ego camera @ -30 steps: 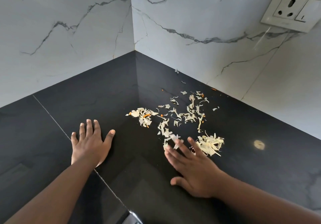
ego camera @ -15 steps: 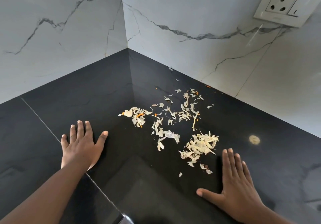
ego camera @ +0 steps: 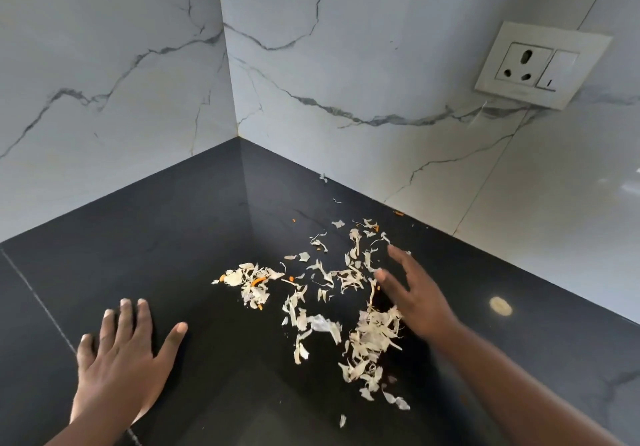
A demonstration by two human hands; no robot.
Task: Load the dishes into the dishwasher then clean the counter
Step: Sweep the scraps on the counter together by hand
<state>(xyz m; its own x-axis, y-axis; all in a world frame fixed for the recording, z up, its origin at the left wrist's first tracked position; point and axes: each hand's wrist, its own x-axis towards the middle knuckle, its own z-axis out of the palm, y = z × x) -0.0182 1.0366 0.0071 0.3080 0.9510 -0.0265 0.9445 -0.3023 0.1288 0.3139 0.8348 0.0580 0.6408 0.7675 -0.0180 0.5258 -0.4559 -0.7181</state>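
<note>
Counter-cleaning step: pale shredded vegetable scraps (ego camera: 346, 307) litter the glossy black stone counter (ego camera: 156, 237) at frame centre. Right hand (ego camera: 415, 302), fingers spread and empty, reaches their right edge; left hand (ego camera: 121, 359) lies flat, fingers apart, lower left. Next move likely calls for raking the scraps together.

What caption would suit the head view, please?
Open right hand sweeps pale vegetable shavings on black stone counter; left hand rests flat.

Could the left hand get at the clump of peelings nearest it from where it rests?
Probably yes: the left hand lies flat on the counter, and only bare surface separates it from the clump.
</note>
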